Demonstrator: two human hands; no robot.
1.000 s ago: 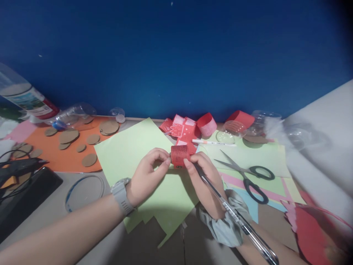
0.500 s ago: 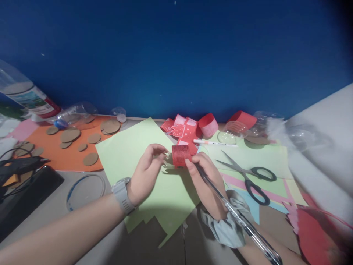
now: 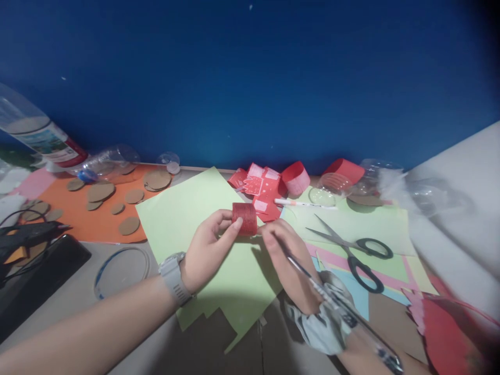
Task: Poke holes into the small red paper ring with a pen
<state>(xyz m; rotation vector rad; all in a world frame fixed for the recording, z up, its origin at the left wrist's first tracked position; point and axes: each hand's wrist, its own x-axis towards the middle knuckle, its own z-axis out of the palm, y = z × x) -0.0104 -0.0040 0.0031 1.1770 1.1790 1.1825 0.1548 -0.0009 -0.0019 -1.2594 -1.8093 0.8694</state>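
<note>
A blue wall [image 3: 250, 78] fills twelve o'clock, where the far edge of my grey table [image 3: 167, 344] meets it. Beneath my work lies a green sheet [image 3: 175, 219], one corner pointing to eleven o'clock, its near edge cut jagged between six and seven; grey tabletop shows beyond those teeth. An orange sheet [image 3: 89, 226] spreads toward nine. At ten, a big bottle [image 3: 47, 143] leans, its picture label too blurred for me to read. Scissors [image 3: 346, 244] lie just past three, blades apart, tips toward me. My left hand [image 3: 207, 250], at eight, grips the red roll [image 3: 247, 216] at the centre, thumb in front, above the green sheet. My right hand [image 3: 291, 271], at four, is closed around a pen [image 3: 344, 312], its printing smeared; I can't tell whether those fingertips touch the roll.
</note>
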